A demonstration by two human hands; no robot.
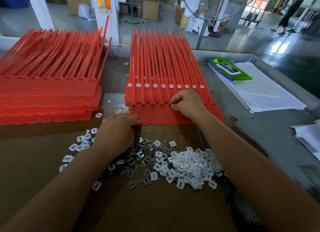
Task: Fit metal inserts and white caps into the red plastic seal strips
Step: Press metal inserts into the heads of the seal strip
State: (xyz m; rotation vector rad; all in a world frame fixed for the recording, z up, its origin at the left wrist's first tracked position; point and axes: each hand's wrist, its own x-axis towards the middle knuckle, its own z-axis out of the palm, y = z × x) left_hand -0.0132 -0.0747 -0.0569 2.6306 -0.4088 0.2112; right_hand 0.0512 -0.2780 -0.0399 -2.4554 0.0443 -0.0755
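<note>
Red seal strips [155,117], front sheet: flat on the bench ahead of the person, its four leftmost sockets fitted with metal. Right hand [187,103]: thumb and forefinger pinched at the fifth socket, contents hidden. Left hand [117,129]: fingers curled at the sheet's near edge, grasp cannot be told. Metal inserts [138,155] and white caps [187,166]: loose heaps on cardboard [155,205], just before the sheet. Second sheet [147,95]: behind, capped white.

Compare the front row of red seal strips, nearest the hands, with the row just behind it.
The back row has white caps in every visible socket; the front row shows only dark inserts, no caps. The right hand pinches at a front row socket, not a back row one. Both are red and joined side by side.
</note>
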